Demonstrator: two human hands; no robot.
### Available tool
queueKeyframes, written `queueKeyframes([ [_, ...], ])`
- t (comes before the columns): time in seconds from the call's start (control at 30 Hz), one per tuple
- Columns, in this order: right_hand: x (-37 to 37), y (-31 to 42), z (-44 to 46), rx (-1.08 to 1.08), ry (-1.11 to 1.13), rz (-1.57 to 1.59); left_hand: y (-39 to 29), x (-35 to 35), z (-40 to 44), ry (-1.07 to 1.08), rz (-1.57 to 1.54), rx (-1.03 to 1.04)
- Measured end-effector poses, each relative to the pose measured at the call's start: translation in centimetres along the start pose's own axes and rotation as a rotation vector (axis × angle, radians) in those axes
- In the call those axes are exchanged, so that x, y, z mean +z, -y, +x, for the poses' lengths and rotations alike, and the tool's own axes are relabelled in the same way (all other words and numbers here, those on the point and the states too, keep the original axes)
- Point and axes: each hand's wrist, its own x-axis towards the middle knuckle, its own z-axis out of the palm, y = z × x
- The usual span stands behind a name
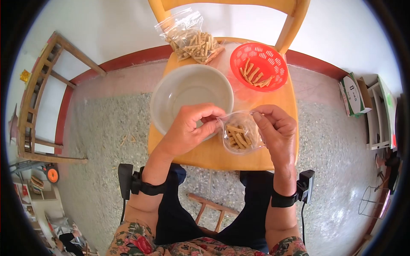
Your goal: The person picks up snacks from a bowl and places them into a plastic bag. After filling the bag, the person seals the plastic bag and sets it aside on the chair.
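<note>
A small clear bag [240,137] with several tan sticks in it hangs between my hands over the front of a wooden chair seat [200,158]. My left hand [194,126] pinches the bag's upper left corner, beside a grey-white bowl [192,87] that looks empty. At the upper right corner of the bag, my right hand [276,130] holds its edge between thumb and fingers. Behind the bag, a red perforated basket [259,64] holds several sticks. A larger clear bag [196,42] full of sticks lies at the back left of the seat.
The chair's backrest [294,25] rises behind the seat. A wooden frame [32,106] stands at the left, against the wall. At the right are a cardboard box [353,96] and a white shelf unit [380,115]. A wooden stool part [213,206] shows between the person's legs.
</note>
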Motion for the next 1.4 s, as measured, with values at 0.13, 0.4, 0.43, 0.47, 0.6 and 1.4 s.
queueKeyframes([
  [0.13, -0.1, -0.3, -0.8, -0.012, -0.003, 0.027, -0.9, 0.5, -0.9, -0.084, 0.015, -0.052],
  [0.4, -1.0, -0.3, -3.7, -0.051, 0.037, -0.134, -1.4, 0.9, -2.4, -0.195, 0.106, -0.056],
  [0.43, -1.2, -0.4, -4.1, -0.053, 0.033, -0.134, -1.5, 1.0, -2.5, -0.223, 0.091, -0.052],
  [0.47, -1.3, -0.6, -4.5, -0.084, 0.034, -0.149, -1.5, 1.2, -2.5, -0.22, 0.092, -0.051],
  [0.6, -1.5, -0.6, -5.7, -0.141, 0.006, -0.243, -1.3, 1.7, -3.0, -0.298, 0.102, -0.054],
  [1.4, -2.5, -0.5, -4.8, -0.391, -0.213, -0.187, -2.8, 2.4, -2.4, -0.335, 0.074, -0.003],
])
